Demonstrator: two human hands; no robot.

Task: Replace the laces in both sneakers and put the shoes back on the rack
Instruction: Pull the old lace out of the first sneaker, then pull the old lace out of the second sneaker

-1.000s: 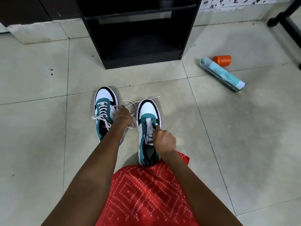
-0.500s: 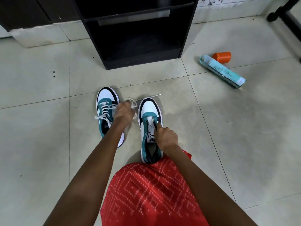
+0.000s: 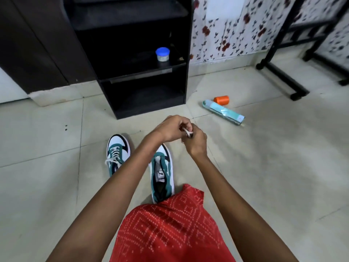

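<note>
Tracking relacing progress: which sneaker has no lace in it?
The right sneaker, next to the red garment: its tongue shows bare, while the left sneaker carries white laces.

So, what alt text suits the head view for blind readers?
The left hand and right hand pinch a white lace above two teal-and-white sneakers on the floor. The laced sneaker sits beside the unlaced sneaker; a black rack stands behind.

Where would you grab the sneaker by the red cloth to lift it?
Probably the sneaker by its side collar, thumb inside, from above: it stands upright on its sole, mouth open upward, heel hidden under the red cloth.
</note>
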